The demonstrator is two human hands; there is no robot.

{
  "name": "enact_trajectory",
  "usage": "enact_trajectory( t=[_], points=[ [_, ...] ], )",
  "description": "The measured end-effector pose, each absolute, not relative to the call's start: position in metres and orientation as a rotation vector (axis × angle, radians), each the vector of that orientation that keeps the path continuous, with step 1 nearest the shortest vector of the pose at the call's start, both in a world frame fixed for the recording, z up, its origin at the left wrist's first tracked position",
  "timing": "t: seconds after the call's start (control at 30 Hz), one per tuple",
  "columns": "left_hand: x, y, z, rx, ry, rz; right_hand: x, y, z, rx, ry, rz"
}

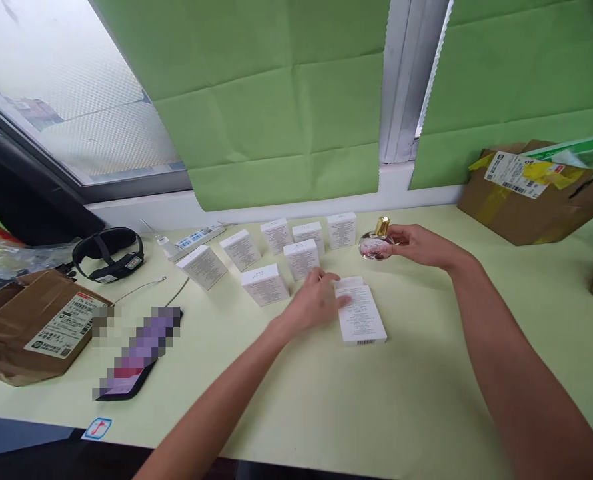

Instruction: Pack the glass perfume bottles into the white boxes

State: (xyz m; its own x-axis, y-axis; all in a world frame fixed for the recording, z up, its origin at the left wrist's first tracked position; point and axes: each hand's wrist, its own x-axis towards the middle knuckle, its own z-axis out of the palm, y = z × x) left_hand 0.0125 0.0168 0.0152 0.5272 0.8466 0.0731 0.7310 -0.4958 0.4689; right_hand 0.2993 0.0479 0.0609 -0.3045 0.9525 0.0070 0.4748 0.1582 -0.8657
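My right hand (416, 245) grips a round glass perfume bottle (374, 247) by its right side. The bottle has a gold cap and pinkish liquid, and is held upright at the back of the table. Nearer to me, a white printed carton (361, 317) lies flat, its top flap end pointing away. My left hand (319, 297) is at the carton's upper left corner, slightly blurred. Its thumb reaches over the printed face and the forefinger is spread toward the flap. Behind and left of that hand stand several matching white cartons (265, 285), upright in loose rows.
A brown cardboard box (536, 207) stands at the back right, and another cardboard box (41, 327) at the left. A phone (141, 360), a black head strap (109, 257) and a white power strip (196, 240) lie on the left side. Green blinds (286, 100) hang behind the table.
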Motion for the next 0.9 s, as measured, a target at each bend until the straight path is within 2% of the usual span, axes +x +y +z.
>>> enact_trajectory(
  t=[0.1,0.2,0.43,0.6,0.9],
  points=[
    [0.016,0.011,-0.015,2.164,1.220,0.392,0.293,0.041,0.072,-1.225,-1.904,1.128],
    [0.015,0.014,-0.026,2.104,1.180,0.459,0.284,0.034,0.082,-1.156,-1.931,1.139],
    [0.015,0.009,-0.014,2.231,1.098,1.034,0.257,0.020,0.099,-1.077,-1.954,1.056],
    [0.013,0.010,-0.013,2.465,1.012,1.222,0.243,0.010,0.106,-1.040,-2.041,0.900],
    [0.011,0.009,-0.020,2.495,1.040,1.130,0.235,0.007,0.108,-1.104,-2.228,0.820]
  ],
)
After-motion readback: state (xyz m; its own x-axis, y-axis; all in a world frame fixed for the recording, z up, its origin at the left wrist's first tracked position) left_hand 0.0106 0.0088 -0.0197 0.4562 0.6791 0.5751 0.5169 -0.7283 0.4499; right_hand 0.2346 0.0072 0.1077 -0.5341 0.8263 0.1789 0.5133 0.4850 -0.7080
